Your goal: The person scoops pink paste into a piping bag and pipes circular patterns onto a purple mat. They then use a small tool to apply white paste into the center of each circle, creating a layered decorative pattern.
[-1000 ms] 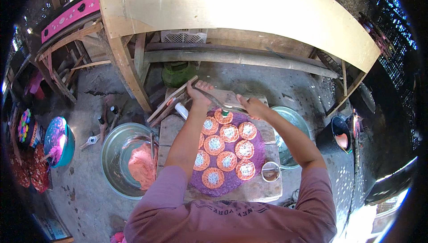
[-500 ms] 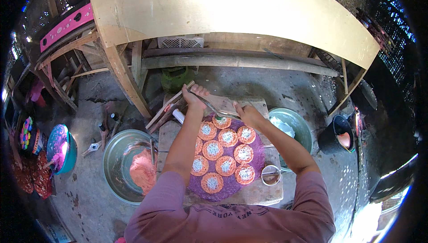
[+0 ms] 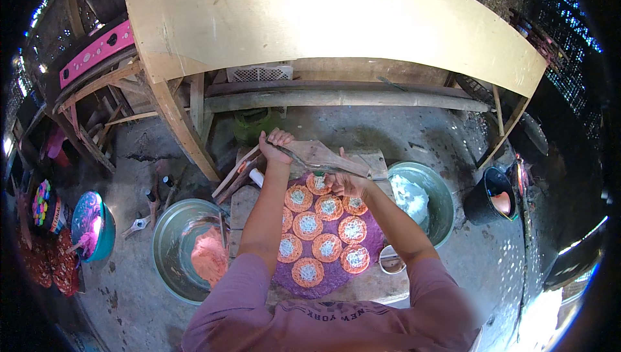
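My left hand [image 3: 277,146] is closed around the upper left end of a long dark bar [image 3: 310,162], which slants down to the right over the work. Just below the bar, my right hand [image 3: 346,182] has its thumb up and its fingers apart, near the far discs. A small green part shows beside its fingertips, too small to name. Under both arms, several round orange lacy discs [image 3: 308,272] with white centres lie on a round purple sheet [image 3: 372,235]. The sheet rests on a low wooden table [image 3: 375,281].
A basin [image 3: 162,258] with pink dough [image 3: 209,255] stands left, another basin [image 3: 443,223] with a white mass right. A cup [image 3: 392,260] sits by the sheet. Further out are a black bucket [image 3: 479,206], a teal bowl [image 3: 107,242] and a large pale board [image 3: 259,22].
My right hand has let go of the bar's right part and dropped below it, its fingers spreading. My left hand keeps its hold and has shifted slightly left and down.
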`<state>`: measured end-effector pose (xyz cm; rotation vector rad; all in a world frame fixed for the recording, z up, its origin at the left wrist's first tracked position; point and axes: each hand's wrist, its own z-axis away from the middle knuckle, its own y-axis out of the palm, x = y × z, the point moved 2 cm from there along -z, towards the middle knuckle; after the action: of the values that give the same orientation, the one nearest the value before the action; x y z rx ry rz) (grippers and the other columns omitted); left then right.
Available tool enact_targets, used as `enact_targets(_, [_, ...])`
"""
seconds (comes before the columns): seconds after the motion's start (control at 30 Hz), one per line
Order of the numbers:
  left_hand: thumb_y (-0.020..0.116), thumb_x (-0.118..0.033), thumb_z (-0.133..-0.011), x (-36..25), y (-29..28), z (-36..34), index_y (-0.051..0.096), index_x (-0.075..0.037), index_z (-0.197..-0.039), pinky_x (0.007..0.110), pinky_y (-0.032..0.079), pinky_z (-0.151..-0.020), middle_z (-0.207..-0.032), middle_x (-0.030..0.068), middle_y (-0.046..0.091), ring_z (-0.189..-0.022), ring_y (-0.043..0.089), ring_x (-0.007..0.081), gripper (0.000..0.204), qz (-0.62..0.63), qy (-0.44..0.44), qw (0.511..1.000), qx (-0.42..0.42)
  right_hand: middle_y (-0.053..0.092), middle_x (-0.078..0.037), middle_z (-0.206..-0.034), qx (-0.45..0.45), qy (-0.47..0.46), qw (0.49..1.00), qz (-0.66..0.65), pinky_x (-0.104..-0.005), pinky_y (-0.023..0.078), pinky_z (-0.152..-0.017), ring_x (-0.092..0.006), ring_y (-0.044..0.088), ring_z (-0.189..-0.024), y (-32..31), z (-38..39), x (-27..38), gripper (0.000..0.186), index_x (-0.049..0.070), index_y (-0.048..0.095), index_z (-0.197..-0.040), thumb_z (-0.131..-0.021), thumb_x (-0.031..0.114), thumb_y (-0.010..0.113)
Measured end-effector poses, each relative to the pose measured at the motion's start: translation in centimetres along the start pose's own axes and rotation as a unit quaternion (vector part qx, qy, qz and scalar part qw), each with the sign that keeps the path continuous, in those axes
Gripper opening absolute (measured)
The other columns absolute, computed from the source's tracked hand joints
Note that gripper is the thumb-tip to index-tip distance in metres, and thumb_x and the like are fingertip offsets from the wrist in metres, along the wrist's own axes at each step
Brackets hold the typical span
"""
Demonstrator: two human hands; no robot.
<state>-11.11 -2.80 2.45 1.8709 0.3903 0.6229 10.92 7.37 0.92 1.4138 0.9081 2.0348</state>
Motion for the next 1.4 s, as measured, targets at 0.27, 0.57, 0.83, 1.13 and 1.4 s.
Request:
enact_targets(0.27, [0.042, -0.052, -0.087, -1.2, 3.2, 0.4, 0.038, -0.018, -0.053, 0.028, 0.033, -0.050, -0.045, -0.0044, 0.036, -0.042, 0.036, 0.0117, 0.049, -0.094, 0.081, 0.992, 0.012, 0.061, -0.007, -0.082, -0.235, -0.019, 0.907, 0.349, -0.0263, 0.038, -0.044, -0.0122, 0.050, -0.051, -0.9, -0.9, -1.6, 0.030, 0.007, 0.058, -0.112, -0.094, 0.029, 0.049])
enact_targets(0.57, [0.040, -0.054, -0.094, -2.0, 16.2, 9.0, 0.039, -0.017, -0.054, 0.029, 0.036, -0.046, -0.042, -0.0049, 0.036, -0.038, 0.035, 0.0115, 0.054, -0.200, -0.018, 0.974, 0.105, 0.058, -0.021, -0.111, -0.297, -0.230, 0.663, 0.648, -0.0403, 0.049, -0.084, -0.0268, 0.062, -0.097, 7.2, 4.9, -0.1, 0.043, 0.003, 0.054, -0.127, -0.094, 0.031, 0.050])
enact_targets(0.83, [0.055, -0.047, -0.090, 4.5, 18.1, 24.6, 0.051, -0.004, -0.116, 0.037, 0.038, -0.097, -0.114, 0.0146, 0.053, -0.110, 0.049, 0.0250, 0.051, -0.787, -0.061, 0.613, -0.029, 0.065, -0.015, -0.087, -0.154, -0.063, 0.822, 0.544, -0.0384, 0.049, -0.069, -0.0229, 0.063, -0.077, 17.2, 11.0, -11.8, 0.055, 0.000, 0.056, -0.120, -0.095, 0.048, 0.050])
enact_targets(1.13, [0.067, -0.027, -0.085, 7.2, 11.3, 33.9, 0.053, -0.001, -0.120, 0.037, 0.042, -0.096, -0.123, 0.0110, 0.055, -0.114, 0.052, 0.0240, 0.046, -0.827, -0.390, 0.404, 0.014, 0.056, -0.011, -0.063, -0.018, -0.089, 0.799, 0.595, -0.0347, 0.044, -0.057, -0.0155, 0.055, -0.060, 17.2, 13.4, -11.8, 0.041, 0.000, 0.064, -0.090, -0.092, 0.041, 0.058])
enact_targets(1.4, [0.064, -0.023, -0.085, 12.4, 11.9, 28.7, 0.056, -0.003, -0.110, 0.035, 0.045, -0.077, -0.097, 0.0092, 0.056, -0.088, 0.055, 0.0214, 0.033, -0.755, -0.352, 0.553, -0.020, 0.061, -0.016, -0.084, -0.114, -0.344, 0.679, 0.639, -0.0357, 0.048, -0.076, -0.0244, 0.062, -0.080, 18.5, 9.2, -7.8, 0.055, 0.002, 0.058, -0.116, -0.098, 0.050, 0.038])
